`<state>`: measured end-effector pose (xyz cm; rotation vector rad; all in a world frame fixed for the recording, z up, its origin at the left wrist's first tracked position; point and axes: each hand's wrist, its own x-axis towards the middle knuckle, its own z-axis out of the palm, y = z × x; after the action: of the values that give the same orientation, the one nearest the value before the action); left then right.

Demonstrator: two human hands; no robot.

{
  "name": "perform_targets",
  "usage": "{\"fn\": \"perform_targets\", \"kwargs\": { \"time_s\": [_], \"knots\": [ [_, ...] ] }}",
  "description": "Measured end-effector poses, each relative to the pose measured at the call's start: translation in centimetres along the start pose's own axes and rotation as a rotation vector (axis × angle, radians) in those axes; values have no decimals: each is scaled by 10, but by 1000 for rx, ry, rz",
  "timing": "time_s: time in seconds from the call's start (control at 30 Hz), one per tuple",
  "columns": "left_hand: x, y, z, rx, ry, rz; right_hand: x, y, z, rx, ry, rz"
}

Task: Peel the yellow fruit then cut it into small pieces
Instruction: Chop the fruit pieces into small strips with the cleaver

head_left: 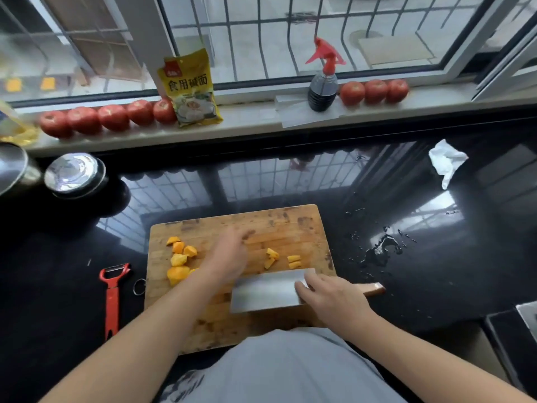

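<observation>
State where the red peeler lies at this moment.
In the head view, the red peeler lies on the black counter, just left of the wooden cutting board, beside its metal ring.

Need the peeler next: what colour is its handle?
Red; the peeler lies left of the cutting board, head view.

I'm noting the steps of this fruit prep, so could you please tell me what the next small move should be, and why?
Probably sweep the small group of fruit pieces leftward to join the larger pile. The left hand, blurred, lies between the two groups on the cutting board, while the right hand holds the cleaver flat and idle. No whole fruit shows, so cutting seems about done.
</observation>
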<state>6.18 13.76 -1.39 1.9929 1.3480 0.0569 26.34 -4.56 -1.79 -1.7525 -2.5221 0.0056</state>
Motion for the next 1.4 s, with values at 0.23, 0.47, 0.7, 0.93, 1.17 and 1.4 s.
{"fn": "perform_targets", "kwargs": {
  "time_s": [0.23,0.47,0.7,0.93,1.17,1.4],
  "knots": [
    [-45,-111,-81,135,221,-228,-1,-35,-2,473,-187,396],
    [-44,-88,-35,657,-50,229,21,-33,-6,447,-217,822],
    [-34,-53,-8,727,-64,-11,30,-37,-13,480,-164,905],
    [-42,-22,22,-169,-250,-409,23,-53,-18,566,-210,829],
    [-68,-41,27,-833,-18,-860,20,-54,-27,473,-318,746],
    [-72,-45,52,104,14,-72,21,-60,-26,427,-365,752]
  ]
}}
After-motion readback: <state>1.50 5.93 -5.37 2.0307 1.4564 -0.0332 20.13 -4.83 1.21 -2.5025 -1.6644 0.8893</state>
